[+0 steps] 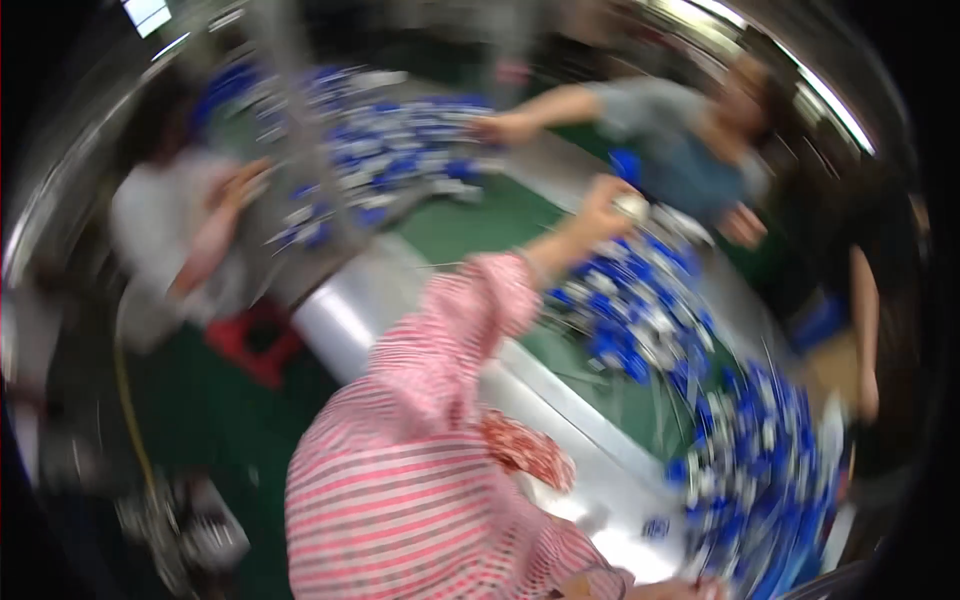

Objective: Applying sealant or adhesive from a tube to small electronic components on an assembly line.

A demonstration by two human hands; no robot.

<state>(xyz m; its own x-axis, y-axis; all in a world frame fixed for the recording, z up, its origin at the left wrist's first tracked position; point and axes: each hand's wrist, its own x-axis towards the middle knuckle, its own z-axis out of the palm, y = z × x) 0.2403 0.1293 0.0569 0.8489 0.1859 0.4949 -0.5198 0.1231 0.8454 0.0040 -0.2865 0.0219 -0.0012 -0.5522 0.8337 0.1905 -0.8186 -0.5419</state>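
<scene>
The view is strongly blurred and tilted. My left arm, in a pink and white striped sleeve, reaches out over the table. My left hand (607, 207) is closed around a small white item (632, 205), above a heap of small blue and white packs (640, 310). At the bottom edge only a sliver of my right hand (690, 590) shows, beside another heap of blue and white packs (760, 470); its fingers are hidden. The packs lie on a green table top with a silver metal rim (560, 400).
A person in a grey shirt (680, 140) reaches a hand (500, 127) into a far pile of packs (400, 150). At the left is a person in white (170, 230), at the right edge one in dark clothes (860, 290). A red stool (255, 340) stands on the green floor.
</scene>
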